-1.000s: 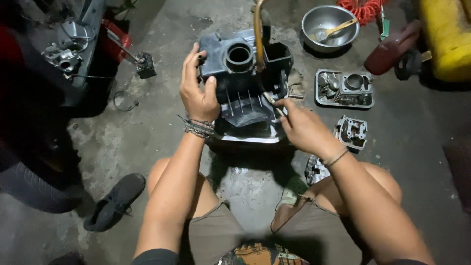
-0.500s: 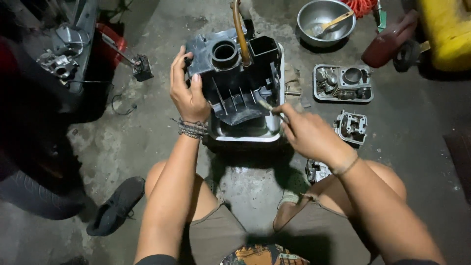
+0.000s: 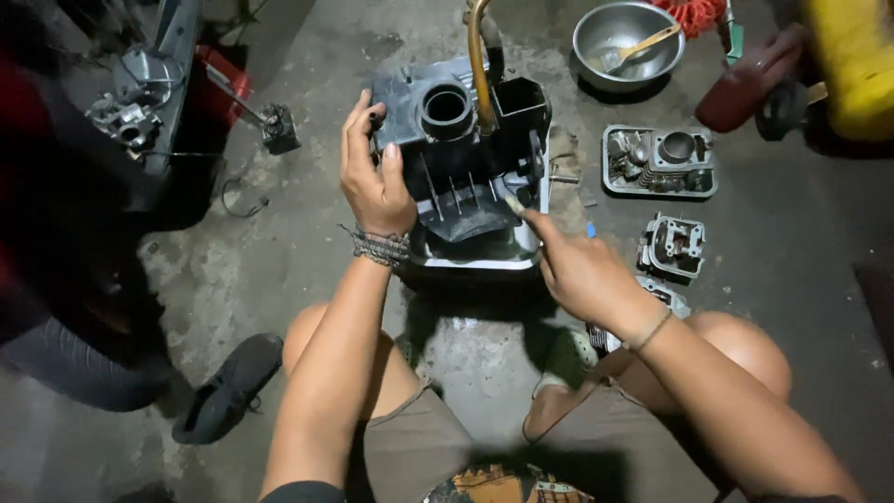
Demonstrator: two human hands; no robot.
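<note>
Head view shows us the black plastic housing [image 3: 461, 158] standing tilted in a white basin [image 3: 475, 259] on the concrete floor [image 3: 279, 270], just ahead of our knees. Our left hand [image 3: 372, 182] clasps its left edge, fingers curled over the rim. Our right hand [image 3: 573, 265] pinches a small brush [image 3: 514, 203] against its ribbed inside. Engine parts [image 3: 659, 160] lie nearby, right.
</note>
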